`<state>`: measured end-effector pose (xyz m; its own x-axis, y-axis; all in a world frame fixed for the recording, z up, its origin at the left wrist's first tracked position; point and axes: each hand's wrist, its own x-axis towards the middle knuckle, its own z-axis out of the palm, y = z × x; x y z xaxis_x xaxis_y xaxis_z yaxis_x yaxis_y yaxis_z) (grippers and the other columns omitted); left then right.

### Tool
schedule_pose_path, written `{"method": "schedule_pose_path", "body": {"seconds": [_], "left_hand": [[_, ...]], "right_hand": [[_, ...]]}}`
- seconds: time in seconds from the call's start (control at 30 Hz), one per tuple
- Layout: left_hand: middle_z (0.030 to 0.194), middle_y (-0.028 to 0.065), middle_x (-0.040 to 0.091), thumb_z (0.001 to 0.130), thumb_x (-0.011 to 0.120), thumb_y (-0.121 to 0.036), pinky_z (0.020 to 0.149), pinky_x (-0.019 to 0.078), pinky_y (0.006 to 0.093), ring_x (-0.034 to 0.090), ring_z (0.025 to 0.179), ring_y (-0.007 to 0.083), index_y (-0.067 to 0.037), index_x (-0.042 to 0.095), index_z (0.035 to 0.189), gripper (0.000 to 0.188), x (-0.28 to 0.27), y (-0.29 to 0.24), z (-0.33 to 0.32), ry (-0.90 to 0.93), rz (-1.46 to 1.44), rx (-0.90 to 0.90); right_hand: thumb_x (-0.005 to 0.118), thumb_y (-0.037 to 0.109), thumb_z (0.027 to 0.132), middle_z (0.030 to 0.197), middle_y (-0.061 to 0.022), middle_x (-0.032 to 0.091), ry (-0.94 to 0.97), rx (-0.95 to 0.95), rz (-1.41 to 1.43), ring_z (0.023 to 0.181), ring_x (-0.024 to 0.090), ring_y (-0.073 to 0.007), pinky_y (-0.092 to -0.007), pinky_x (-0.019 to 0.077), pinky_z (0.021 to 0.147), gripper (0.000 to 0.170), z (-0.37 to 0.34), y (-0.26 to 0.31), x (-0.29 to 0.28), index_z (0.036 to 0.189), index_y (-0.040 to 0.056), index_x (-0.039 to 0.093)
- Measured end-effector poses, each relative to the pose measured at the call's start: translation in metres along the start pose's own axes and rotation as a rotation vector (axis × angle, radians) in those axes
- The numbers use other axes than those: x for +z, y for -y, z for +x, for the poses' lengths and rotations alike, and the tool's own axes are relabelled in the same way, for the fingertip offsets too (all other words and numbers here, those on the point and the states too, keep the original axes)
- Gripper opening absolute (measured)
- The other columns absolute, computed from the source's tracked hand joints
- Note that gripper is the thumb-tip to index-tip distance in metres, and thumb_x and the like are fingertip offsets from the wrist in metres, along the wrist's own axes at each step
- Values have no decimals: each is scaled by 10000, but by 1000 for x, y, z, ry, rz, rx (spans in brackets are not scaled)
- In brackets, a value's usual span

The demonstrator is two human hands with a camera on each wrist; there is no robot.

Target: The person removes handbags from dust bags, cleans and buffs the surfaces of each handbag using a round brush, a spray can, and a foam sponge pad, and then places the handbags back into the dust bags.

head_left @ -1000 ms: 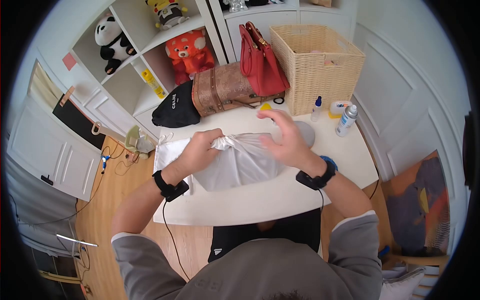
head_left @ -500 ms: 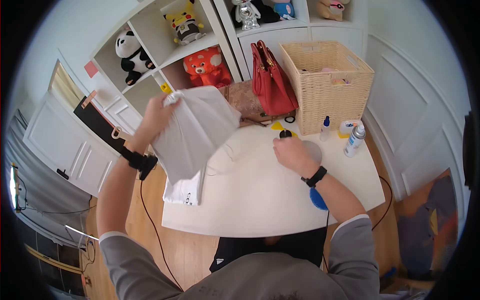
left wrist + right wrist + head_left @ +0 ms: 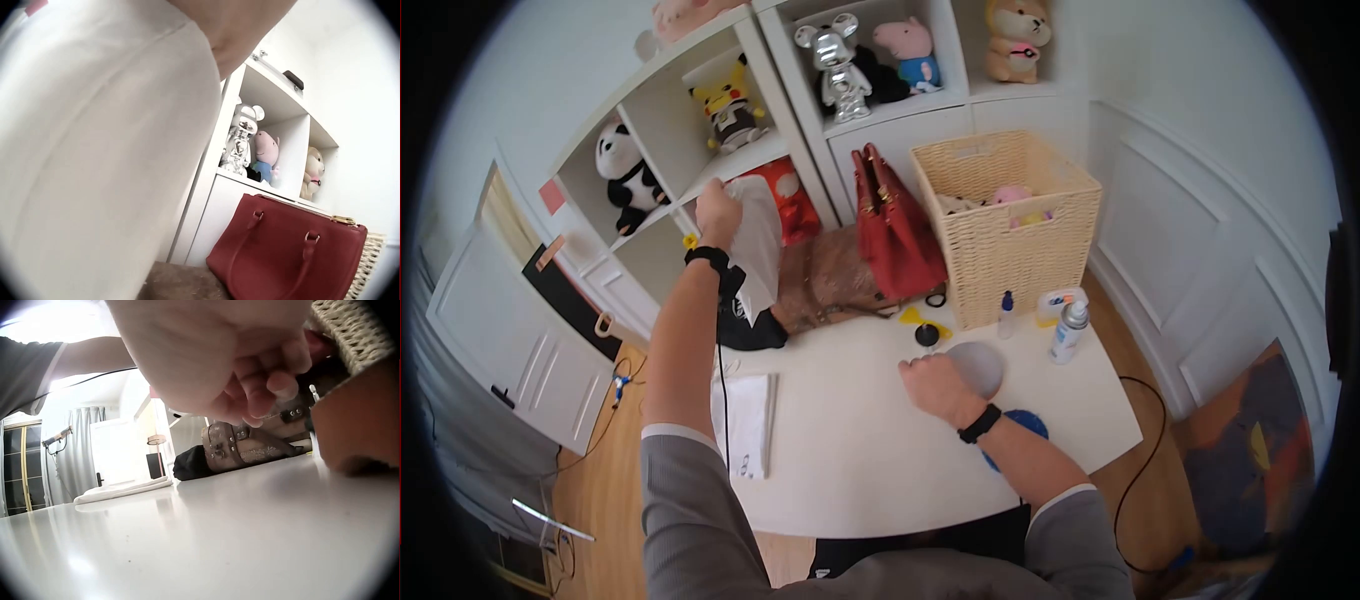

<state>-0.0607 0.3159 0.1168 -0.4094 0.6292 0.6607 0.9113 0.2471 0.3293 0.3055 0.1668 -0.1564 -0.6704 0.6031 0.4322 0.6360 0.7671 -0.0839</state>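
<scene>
My left hand (image 3: 718,212) grips a white cloth bag (image 3: 758,245) by its top, high up in front of the shelf. The bag hangs down and fills much of the left wrist view. Low over the table's right half, my right hand (image 3: 940,386) has loosely curled fingers (image 3: 259,387) and holds nothing. Beside it lies a grey disc (image 3: 977,368), with a yellow and black item (image 3: 926,334) just beyond. Below the raised bag, a folded white cloth (image 3: 745,425) with dark print lies flat on the table.
A red handbag (image 3: 892,240) leans by a wicker basket (image 3: 1020,270) at the back. A brown patterned bag (image 3: 830,275) and black pouch (image 3: 755,330) lie left of them. A spray can (image 3: 1070,332) and a blue round pad (image 3: 1028,424) are at the right; stuffed toys fill the shelf.
The white bag went from the table up and to the far left in my left hand. My right hand came away from the bag and its fingers have curled loosely over the table.
</scene>
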Motion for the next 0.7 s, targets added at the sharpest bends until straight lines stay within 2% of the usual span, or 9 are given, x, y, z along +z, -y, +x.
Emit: {"method": "schedule_pose_path", "body": {"seconds": [0.07,0.13,0.2,0.23,0.27,0.37,0.43,0.53,0.7], "left_hand": [[1274,217,723,889,721,-196,1036,542,487,671,1239,403,-88,695,1252,379,18,-11,-7,115,-43,-123],[1267,204,731,901,723,-215,1035,544,490,673,1245,397,-86,707,1220,344,40,-21,-7,141,-73,-147],[1245,209,736,911,718,-224,1031,546,489,676,1237,403,-81,713,1184,309,79,-22,2,135,-75,-17],[1255,228,729,878,765,-250,1013,558,489,689,1211,409,-70,720,1198,369,99,-20,15,207,-49,-1],[1196,242,747,820,820,-272,974,579,477,726,1132,401,-43,752,1166,421,93,-37,4,168,-41,43],[1107,237,770,769,855,-297,928,602,457,759,1048,376,-16,784,1092,434,86,-65,-10,299,-129,122],[1027,217,785,755,856,-309,901,613,438,774,1001,351,-14,798,1009,393,102,-73,-9,473,-231,137],[1035,213,786,737,872,-332,884,621,432,778,979,347,-15,787,1061,462,118,-93,-35,465,-220,158],[1270,154,745,767,885,-430,1025,554,449,702,1214,323,-92,731,1212,580,116,-110,-77,547,-89,17]], "right_hand": [[631,113,849,756,-121,732,13,1,6,717,746,-299,-420,594,674,75,-3,1,0,860,52,674],[630,112,850,757,-123,732,24,-5,27,722,747,-303,-420,596,676,75,-3,2,4,861,52,673],[627,107,850,748,-129,728,4,-23,79,715,742,-316,-428,593,672,73,-4,5,10,857,49,672],[627,107,850,748,-129,728,11,-17,81,715,742,-316,-428,593,672,73,-4,5,11,857,49,672],[626,101,849,746,-131,726,21,-29,89,713,741,-318,-430,591,671,67,-5,7,12,850,50,671],[629,83,838,750,-139,728,61,-42,110,721,742,-324,-435,586,681,59,-5,12,6,846,50,677],[634,71,829,756,-144,733,90,-39,121,732,745,-328,-438,583,692,59,-6,13,5,850,49,684],[633,64,828,757,-149,732,88,-43,120,726,743,-331,-441,583,694,56,-7,14,6,847,45,682],[626,70,840,780,-153,736,87,-61,132,749,744,-330,-441,585,699,63,-8,13,12,847,45,684]]}}
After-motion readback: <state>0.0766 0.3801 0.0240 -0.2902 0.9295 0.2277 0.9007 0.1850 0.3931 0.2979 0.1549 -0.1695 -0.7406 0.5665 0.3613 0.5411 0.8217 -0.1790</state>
